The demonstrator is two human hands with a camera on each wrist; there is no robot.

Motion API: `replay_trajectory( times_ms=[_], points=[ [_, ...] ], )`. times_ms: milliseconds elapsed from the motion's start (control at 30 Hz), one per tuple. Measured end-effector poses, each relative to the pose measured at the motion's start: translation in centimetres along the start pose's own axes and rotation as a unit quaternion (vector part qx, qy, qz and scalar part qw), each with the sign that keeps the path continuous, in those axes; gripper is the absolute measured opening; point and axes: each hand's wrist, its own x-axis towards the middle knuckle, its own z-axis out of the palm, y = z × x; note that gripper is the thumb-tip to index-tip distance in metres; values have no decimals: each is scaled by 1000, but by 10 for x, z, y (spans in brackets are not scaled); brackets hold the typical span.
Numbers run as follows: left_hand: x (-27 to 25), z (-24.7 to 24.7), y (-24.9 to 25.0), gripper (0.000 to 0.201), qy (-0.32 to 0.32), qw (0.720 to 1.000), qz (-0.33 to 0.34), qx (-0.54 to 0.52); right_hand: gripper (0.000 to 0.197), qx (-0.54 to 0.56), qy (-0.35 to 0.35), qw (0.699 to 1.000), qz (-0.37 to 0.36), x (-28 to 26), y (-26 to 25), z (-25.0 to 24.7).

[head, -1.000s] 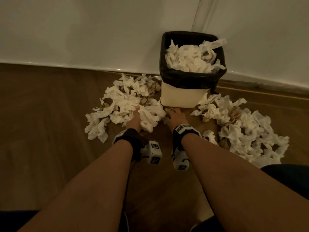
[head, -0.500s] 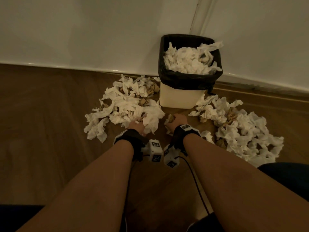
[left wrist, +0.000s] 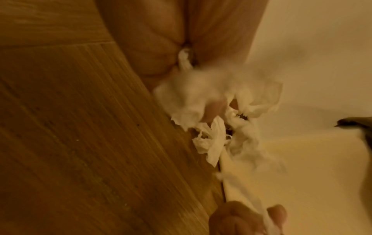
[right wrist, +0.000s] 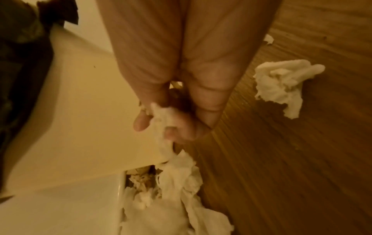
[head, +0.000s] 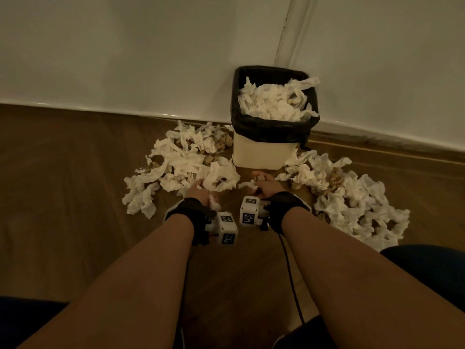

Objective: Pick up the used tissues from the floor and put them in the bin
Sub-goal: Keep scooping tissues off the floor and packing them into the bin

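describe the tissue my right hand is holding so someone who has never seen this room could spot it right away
Start at the cream square bin with the black liner against the white wall. On the wooden floor just in front of it are two hands; the right hand grips a small crumpled white tissue. Unlike the big loose heaps on either side, it is a single wad pinched between thumb and fingers.
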Motion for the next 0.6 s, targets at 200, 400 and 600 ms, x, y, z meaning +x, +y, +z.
replay_trajectory(
  times_ms=[200,400,600],
  points=[
    [-2,-7,-4,29,-36,964,-43,-260,28,33,-43,998,34,-7,-10,-14],
    [-17,-13,7,65,-69,969,-47,-232,34,99,2,995,28,-17,-21,-25],
    [-35,-19,22,48,-5,997,28,-68,32,-9,18,1000,-9,-49,-57,-26]
  ],
)
